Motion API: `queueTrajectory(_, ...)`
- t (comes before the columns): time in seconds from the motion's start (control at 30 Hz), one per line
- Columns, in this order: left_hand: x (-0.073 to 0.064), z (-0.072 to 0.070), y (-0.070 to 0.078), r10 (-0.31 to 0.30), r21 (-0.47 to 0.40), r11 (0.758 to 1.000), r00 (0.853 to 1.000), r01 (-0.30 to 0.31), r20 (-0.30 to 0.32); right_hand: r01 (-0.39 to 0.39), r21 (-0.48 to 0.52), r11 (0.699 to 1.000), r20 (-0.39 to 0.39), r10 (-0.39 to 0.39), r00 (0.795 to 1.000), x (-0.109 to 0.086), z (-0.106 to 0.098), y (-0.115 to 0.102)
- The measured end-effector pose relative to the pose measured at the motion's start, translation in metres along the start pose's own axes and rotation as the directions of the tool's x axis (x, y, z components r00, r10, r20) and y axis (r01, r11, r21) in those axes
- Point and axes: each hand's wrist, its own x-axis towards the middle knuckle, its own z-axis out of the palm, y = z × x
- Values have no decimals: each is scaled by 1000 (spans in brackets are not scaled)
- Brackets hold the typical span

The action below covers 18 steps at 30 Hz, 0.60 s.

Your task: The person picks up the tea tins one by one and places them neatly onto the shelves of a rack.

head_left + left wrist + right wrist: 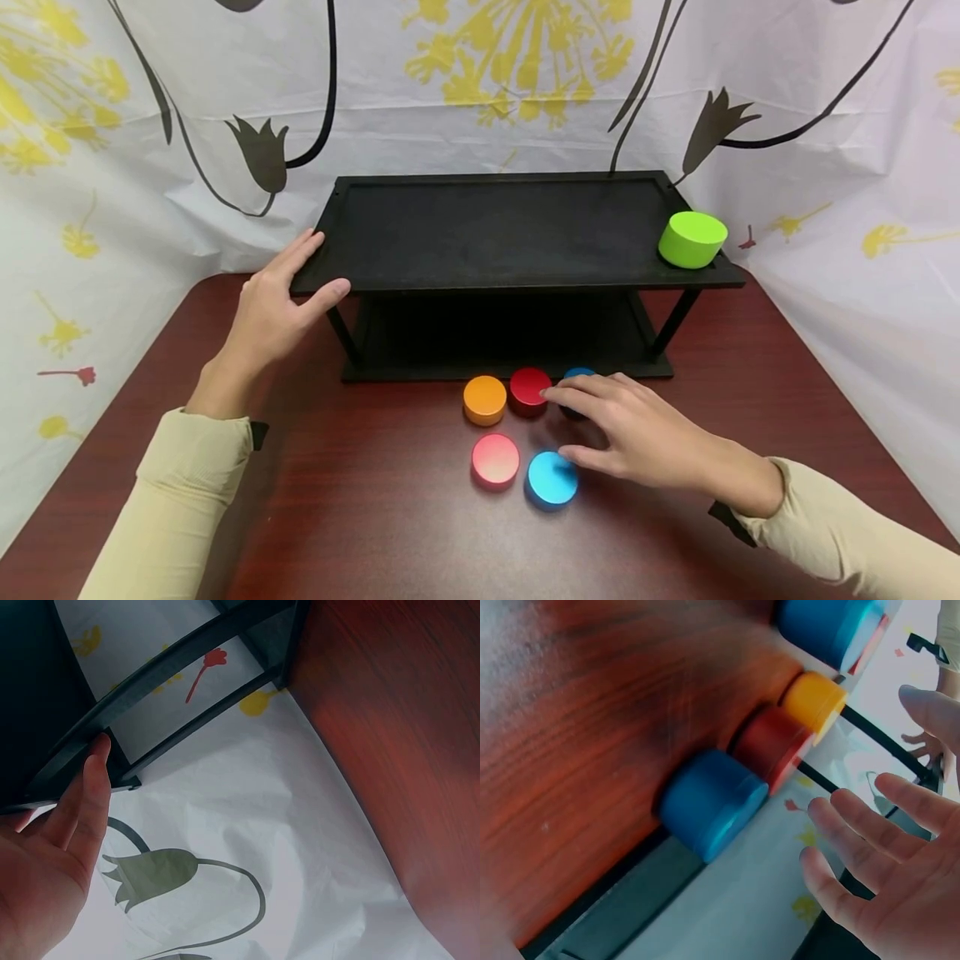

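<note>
Right hand's wide, so close it could knock the dark red can — left hand's loose on the rack's left edge.

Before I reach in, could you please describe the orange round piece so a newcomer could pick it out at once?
Find the black two-tier rack on the reddish-brown table. Just in front of its lower tier, the orange round piece sits immediately left of the dark red one. No other piece is orange.

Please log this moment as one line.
left grip: touching black shelf, left end; right grip: empty, near dark blue cylinder; green cylinder: atop shelf, right end
</note>
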Motion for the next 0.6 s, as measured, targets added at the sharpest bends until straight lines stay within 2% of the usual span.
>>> queueTrajectory(0.2,0,0,0,2,5,1000,1000,-2,0,39,14,999,26,-39,999,-3,10,-4)
queueTrajectory(0.43,0,0,0,3,9,1000,1000,-4,1,46,37,998,73,-49,996,-6,17,-11)
queueTrajectory(0.6,1,0,-1,2,12,1000,1000,-2,0,66,36,997,79,-69,994,-8,21,-13)
